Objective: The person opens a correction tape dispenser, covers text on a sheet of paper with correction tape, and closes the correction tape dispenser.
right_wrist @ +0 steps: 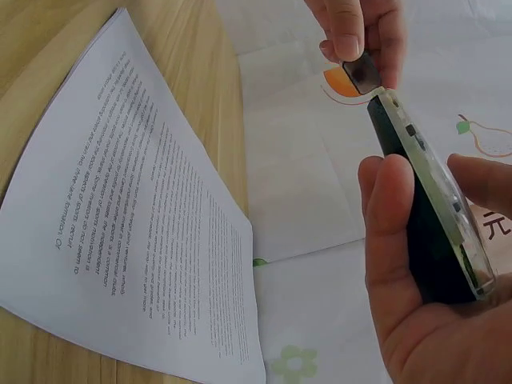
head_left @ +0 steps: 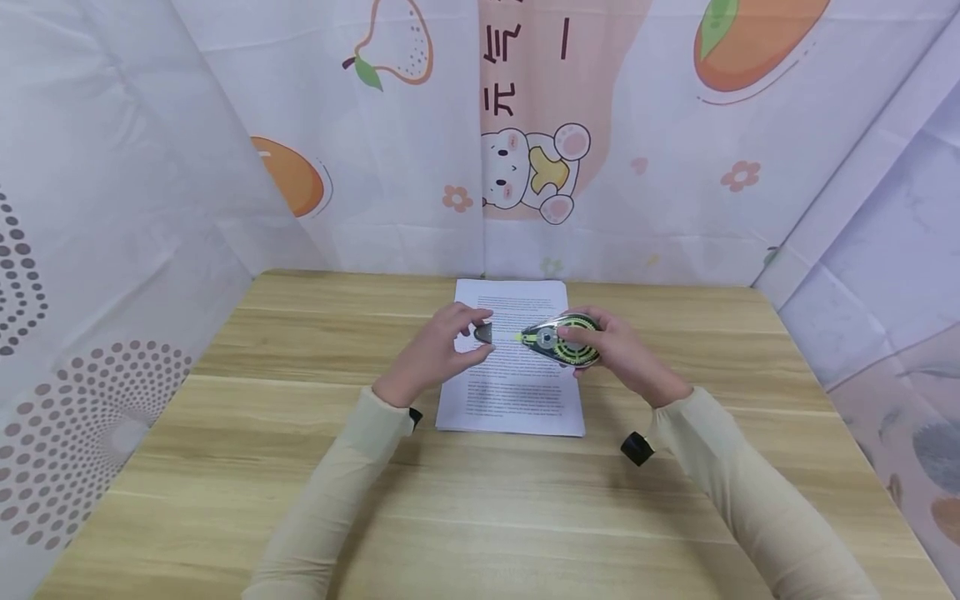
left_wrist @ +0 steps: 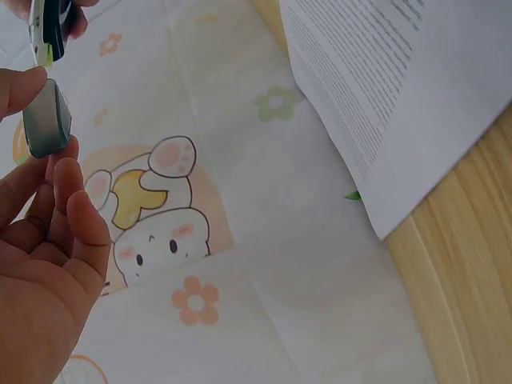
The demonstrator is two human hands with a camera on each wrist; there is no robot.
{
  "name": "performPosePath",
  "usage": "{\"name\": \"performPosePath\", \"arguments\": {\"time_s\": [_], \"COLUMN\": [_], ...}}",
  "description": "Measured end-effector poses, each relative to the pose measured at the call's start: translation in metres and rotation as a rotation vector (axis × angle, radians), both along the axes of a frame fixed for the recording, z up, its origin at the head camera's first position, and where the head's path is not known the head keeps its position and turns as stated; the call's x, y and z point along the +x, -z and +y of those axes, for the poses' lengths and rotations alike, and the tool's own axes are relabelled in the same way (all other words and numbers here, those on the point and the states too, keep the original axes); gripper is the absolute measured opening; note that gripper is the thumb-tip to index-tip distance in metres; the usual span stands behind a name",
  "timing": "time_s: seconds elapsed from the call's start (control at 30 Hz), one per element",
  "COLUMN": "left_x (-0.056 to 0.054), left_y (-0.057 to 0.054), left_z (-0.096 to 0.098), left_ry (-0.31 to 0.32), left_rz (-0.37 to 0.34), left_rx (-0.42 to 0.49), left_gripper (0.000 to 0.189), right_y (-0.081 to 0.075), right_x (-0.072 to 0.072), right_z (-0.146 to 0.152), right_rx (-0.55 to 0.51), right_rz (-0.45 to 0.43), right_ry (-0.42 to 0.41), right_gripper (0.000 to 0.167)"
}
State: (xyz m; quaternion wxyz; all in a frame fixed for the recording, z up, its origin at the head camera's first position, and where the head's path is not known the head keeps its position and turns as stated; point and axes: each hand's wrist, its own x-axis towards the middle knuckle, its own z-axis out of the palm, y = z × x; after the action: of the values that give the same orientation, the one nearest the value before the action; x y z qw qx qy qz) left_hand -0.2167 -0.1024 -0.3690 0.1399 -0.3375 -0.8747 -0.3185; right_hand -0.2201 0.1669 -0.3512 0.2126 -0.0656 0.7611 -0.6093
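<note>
Between thumb and fingers my left hand [head_left: 442, 343] pinches a small dark translucent cap [head_left: 483, 333], held up over a stack of printed paper [head_left: 525, 400]. My right hand [head_left: 618, 350] grips a correction tape dispenser [head_left: 576, 340] with a clear case, green wheel and dark underside. Its yellow-green tip points left at the cap, with a small gap between them in the head view. The left wrist view shows the cap [left_wrist: 48, 120] close below the dispenser's tip. From the right wrist, the dispenser [right_wrist: 436, 208] lies between thumb and fingers, cap [right_wrist: 362, 74] beyond its tip.
The paper lies on a wooden table [head_left: 480, 508], near its back edge. Behind the table hangs a white curtain [head_left: 405, 183] printed with fruit and a cartoon animal. Black wrist straps [head_left: 637, 448] show at both sleeves.
</note>
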Motion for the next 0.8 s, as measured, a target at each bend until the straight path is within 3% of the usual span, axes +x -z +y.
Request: {"name": "performPosePath", "arguments": {"time_s": [0.37, 0.6, 0.8], "left_x": [-0.007, -0.011, -0.011], "left_y": [0.004, 0.015, 0.027], "left_z": [-0.029, -0.059, -0.084], "left_ry": [-0.123, -0.218, -0.262], "left_rz": [-0.155, -0.241, -0.330], "left_rx": [-0.010, -0.062, -0.128], "left_gripper": [0.031, 0.033, 0.036], "right_y": [0.004, 0.008, 0.012], "right_x": [-0.005, -0.008, -0.009], "right_z": [0.009, 0.016, 0.023], "right_rx": [-0.009, -0.018, 0.012], "right_rz": [-0.004, -0.002, -0.014], "right_ry": [0.035, 0.053, 0.079], "right_gripper": [0.047, 0.049, 0.052]}}
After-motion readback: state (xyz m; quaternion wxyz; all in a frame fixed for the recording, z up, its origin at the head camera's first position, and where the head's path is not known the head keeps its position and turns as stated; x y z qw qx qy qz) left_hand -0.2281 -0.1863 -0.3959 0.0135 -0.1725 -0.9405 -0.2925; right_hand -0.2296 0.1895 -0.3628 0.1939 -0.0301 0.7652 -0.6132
